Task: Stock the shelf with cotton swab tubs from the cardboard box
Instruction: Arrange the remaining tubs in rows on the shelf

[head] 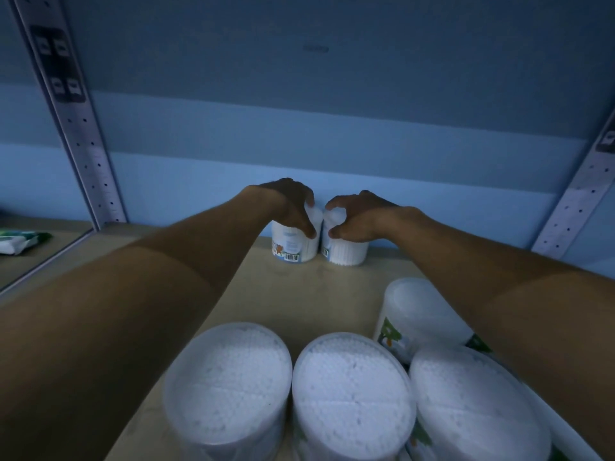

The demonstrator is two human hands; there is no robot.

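Head view. Blue back panel (pixel 332 134) is rising behind a pale wooden shelf (pixel 299 294), with perforated metal uprights (pixel 83 128) standing at its left and right back corners.

Item 1: left tub (pixel 293 244) of cotton swabs, standing upright at the shelf's back edge against the panel, barcode facing forward. Left hand (pixel 293 207) is gripping it from above, fingers curling over the lid.

Item 2: right tub (pixel 346 251), standing upright just beside the first, the two touching or nearly so. Right hand (pixel 359 217) is clasping its top, thumb and fingers curling round the lid.

Item 3: three tubs (pixel 352 394) are standing in a row along the shelf's front edge, lids up, white swab tips showing through.

Item 4: one more tub (pixel 416 314) is standing behind the row, toward the right edge, partly hidden under the right forearm.

Item 5: green-and-white packet (pixel 20 241) is lying on the neighbouring shelf at far left.
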